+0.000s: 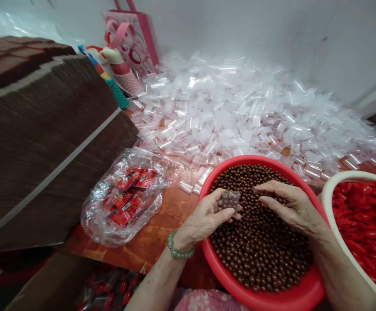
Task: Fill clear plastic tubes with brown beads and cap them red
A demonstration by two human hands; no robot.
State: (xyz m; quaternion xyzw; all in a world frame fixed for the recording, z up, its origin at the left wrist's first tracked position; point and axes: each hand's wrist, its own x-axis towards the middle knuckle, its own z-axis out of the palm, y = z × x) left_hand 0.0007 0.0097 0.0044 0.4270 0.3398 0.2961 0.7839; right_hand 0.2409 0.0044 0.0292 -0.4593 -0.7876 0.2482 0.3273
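The clear packet point(230, 200), small and squarish, shows rounded brown shapes through its film; our left hand point(209, 214) pinches it above the red basin point(304, 298) of glossy brown beads point(262, 259). Our right hand's point(288, 205) grip is parted, perhaps holding a bead.

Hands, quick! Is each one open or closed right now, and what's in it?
Left hand: closed on a small clear packet of brown balls.
Right hand: slightly open above the brown balls, nothing seen in it.
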